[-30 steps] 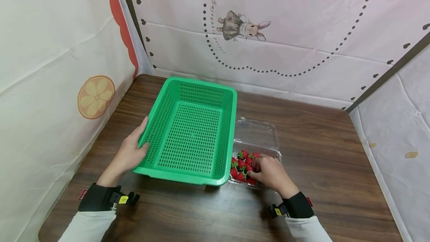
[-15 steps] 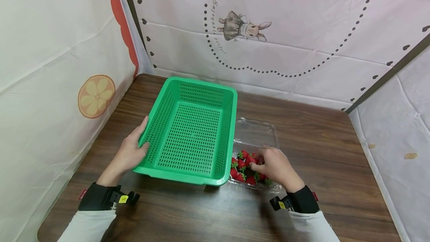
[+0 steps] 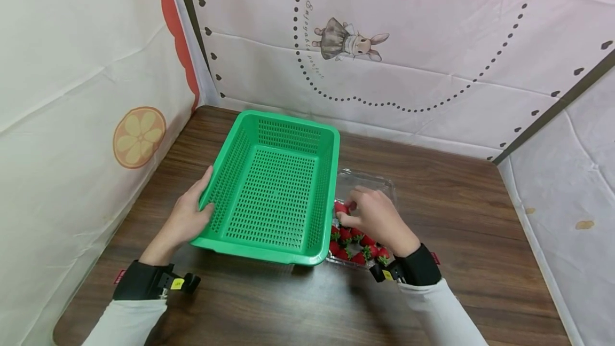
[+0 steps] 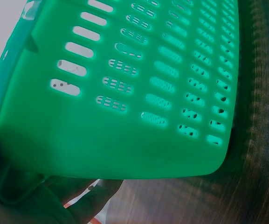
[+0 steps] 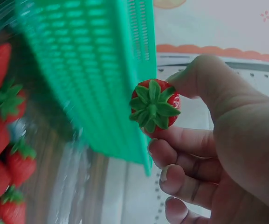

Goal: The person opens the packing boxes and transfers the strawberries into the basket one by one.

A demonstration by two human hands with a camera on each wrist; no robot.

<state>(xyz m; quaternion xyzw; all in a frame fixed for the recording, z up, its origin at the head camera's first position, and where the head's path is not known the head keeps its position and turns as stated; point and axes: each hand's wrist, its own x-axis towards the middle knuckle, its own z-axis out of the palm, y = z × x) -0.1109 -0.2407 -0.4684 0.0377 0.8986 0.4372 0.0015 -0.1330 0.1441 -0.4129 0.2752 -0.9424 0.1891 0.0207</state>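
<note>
A green perforated plastic basket [image 3: 274, 191] stands on the table, tipped slightly, with nothing inside it. My left hand [image 3: 189, 215] grips its left rim, thumb over the edge and fingers outside; the left wrist view shows the basket's slotted side wall [image 4: 125, 154] close up. Between thumb and forefinger my right hand [image 3: 377, 217] pinches a strawberry [image 5: 155, 106], its green leaves facing the wrist camera. That hand is above the clear plastic box, beside the basket's right rim. More strawberries [image 3: 357, 258] lie in the box, partly covered by the hand in the head view.
The clear box's open lid [image 3: 365, 179] lies flat behind it, against the basket's right side. The brown wooden table [image 3: 456, 218] extends to the right and front. White printed cloth [image 3: 432, 41] hangs at the back and both sides.
My right hand has lifted a strawberry out of the box and moved up and left toward the basket. The left hand and the basket have stayed put.
</note>
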